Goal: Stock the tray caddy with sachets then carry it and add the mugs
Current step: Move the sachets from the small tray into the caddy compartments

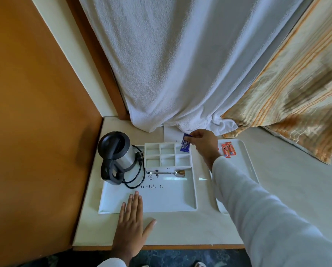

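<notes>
A white tray caddy (193, 191) lies on the pale counter, with a six-slot divider (160, 154) at its back. My right hand (203, 142) pinches a blue sachet (185, 145) upright over the divider's back right slot. The other slots look empty. Two red sachets (228, 150) lie on a white serving tray (248, 162) to the right of my right arm. My left hand (131, 222) rests flat and open, palm down, across the caddy's front rim. No mugs are visible.
A black and steel kettle (116, 157) with its cord (137, 176) stands in the caddy's left part. A metal spoon (171, 172) lies in front of the divider. A white towel (171, 64) and a striped curtain (296, 93) hang behind. An orange wall (32, 132) bounds the left.
</notes>
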`<state>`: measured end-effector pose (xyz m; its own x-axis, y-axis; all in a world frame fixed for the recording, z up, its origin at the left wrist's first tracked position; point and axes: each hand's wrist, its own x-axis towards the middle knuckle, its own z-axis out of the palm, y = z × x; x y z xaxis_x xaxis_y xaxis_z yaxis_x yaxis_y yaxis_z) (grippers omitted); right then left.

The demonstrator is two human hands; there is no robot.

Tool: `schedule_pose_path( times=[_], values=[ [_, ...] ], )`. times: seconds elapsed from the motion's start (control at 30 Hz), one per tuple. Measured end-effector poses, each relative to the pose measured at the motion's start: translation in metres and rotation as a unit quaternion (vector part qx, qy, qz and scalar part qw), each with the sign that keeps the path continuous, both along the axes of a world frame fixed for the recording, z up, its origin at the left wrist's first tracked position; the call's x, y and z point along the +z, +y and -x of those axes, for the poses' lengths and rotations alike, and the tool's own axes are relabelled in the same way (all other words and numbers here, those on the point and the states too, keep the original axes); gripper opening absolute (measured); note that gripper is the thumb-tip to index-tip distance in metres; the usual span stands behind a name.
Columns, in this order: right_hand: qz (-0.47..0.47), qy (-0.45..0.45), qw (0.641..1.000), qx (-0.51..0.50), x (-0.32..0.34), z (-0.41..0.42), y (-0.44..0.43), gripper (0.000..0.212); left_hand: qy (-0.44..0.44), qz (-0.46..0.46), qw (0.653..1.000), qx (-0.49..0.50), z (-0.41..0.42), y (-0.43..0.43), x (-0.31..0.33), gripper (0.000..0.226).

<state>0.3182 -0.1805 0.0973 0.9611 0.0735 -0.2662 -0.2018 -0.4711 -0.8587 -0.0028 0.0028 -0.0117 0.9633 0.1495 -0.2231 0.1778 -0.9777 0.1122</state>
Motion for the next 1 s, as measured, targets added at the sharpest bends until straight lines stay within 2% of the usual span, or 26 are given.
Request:
schedule_pose_path(
  times=[0.23, 0.4, 0.87, 1.0],
  values=[
    [0.002, 0.022, 0.998, -0.060, -0.033, 0.005, 0.004, 0.014, -0.003, 0.003, 1.000, 0.007, 0.001, 0.001, -0.005, 0.096],
    [0.005, -0.011, 0.997, -0.071, -0.044, 0.013, 0.006, 0.018, -0.006, 0.010, 1.000, 0.010, 0.003, 0.002, -0.010, 0.098],
    [0.090, -0.040, 0.994, -0.047, -0.049, 0.019, 0.008, 0.029, -0.001, 0.008, 1.000, 0.014, 0.003, 0.002, -0.012, 0.098],
    [0.146, -0.077, 0.986, -0.014, -0.048, 0.024, 0.012, 0.031, 0.001, 0.010, 1.000, 0.014, 0.002, 0.002, -0.011, 0.098]
  ],
)
